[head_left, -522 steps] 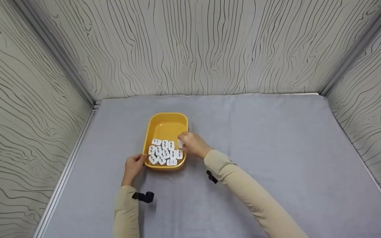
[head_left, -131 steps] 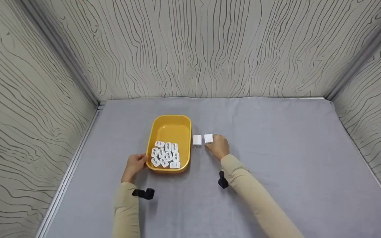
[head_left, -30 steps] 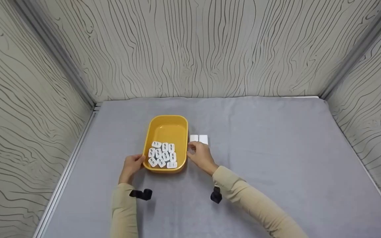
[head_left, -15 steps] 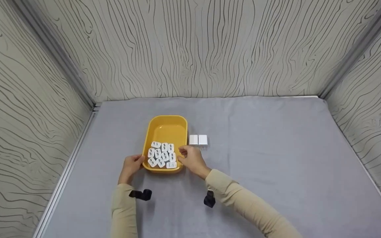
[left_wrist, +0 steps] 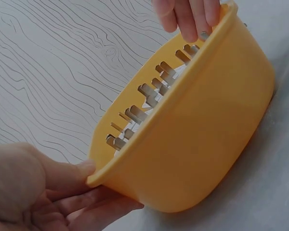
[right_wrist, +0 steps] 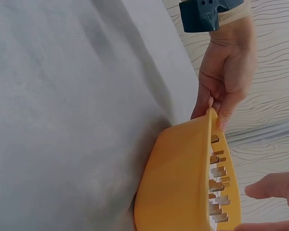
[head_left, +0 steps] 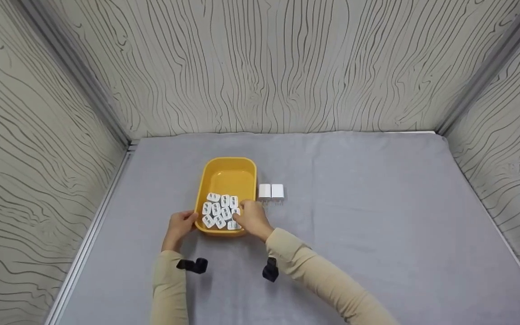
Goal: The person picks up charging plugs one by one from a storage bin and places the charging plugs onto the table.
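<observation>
A yellow plastic tub [head_left: 230, 180] stands left of centre on the grey cloth. White charger plugs [head_left: 216, 209], several of them, crowd its near half with metal prongs [left_wrist: 147, 91] pointing up. My left hand [head_left: 181, 228] pinches the tub's near left rim, thumb [left_wrist: 70, 174] over the edge and fingers beneath. Over the tub's right side reaches my right hand [head_left: 254, 219], its thumb [right_wrist: 269, 186] and fingers apart, fingertips right at a plug [head_left: 236, 211] on the right of the group. Two more charger plugs [head_left: 264, 191] [head_left: 277, 191] sit side by side, just right of the tub, prongs toward me.
Grey cloth [head_left: 377, 216] covers the table. Pale panels with dark wavy lines [head_left: 260, 67] rise at the back and both sides, with metal posts at the corners. A black wrist camera [head_left: 270, 270] is strapped on each sleeve.
Earlier my right hand set a second charger plug down beside the first, right of the tub. Since then it has moved left, over the rim to the plugs inside. My left hand keeps its hold.
</observation>
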The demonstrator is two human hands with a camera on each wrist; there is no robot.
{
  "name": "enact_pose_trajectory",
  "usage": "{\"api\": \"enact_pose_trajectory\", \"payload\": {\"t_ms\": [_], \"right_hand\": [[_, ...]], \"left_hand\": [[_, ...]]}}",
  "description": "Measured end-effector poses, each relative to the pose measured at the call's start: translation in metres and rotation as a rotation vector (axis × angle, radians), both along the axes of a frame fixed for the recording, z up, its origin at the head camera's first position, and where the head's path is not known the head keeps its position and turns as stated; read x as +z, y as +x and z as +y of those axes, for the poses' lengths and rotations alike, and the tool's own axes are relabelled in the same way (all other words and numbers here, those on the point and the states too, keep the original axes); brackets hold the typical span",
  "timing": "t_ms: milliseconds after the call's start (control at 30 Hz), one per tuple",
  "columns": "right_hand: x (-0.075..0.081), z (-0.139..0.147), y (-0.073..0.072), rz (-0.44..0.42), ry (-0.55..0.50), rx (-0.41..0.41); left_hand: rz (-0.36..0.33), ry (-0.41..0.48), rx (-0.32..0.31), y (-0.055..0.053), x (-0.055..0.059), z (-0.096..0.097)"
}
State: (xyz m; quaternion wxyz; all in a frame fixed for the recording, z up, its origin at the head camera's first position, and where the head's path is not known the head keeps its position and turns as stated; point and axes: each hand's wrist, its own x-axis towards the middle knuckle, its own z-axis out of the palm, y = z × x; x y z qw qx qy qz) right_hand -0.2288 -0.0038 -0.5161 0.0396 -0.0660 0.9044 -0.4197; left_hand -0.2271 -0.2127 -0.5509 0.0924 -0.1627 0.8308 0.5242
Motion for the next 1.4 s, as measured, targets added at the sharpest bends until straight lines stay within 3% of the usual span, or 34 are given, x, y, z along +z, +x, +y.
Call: {"api": "enact_pose_trajectory", "payload": {"t_ms": [233, 467, 600, 800, 1200, 1400], "right_hand": [[0.004, -0.01, -0.008, -0.088, 0.081, -0.017], [0.002, -0.019, -0.013, -0.125, 0.123, -0.062], [0.0, -0.025, -0.015, -0.168, 0.146, -0.099], [-0.005, -0.028, -0.014, -0.152, 0.158, -0.119], [-0.011, -0.029, -0.015, -0.115, 0.204, -0.148], [-0.014, -0.029, -0.014, -0.077, 0.192, -0.169]], "left_hand": [[-0.019, 0.009, 0.004, -0.001, 0.0, 0.001], [0.009, -0.046, -0.01, -0.002, -0.002, 0.0], [-0.014, -0.015, 0.009, -0.003, -0.003, 0.0], [-0.05, 0.025, 0.028, -0.002, -0.003, 0.001], [-0.028, 0.011, 0.022, -0.004, -0.002, 0.002], [0.019, 0.045, 0.037, -0.002, -0.004, 0.002]]}}
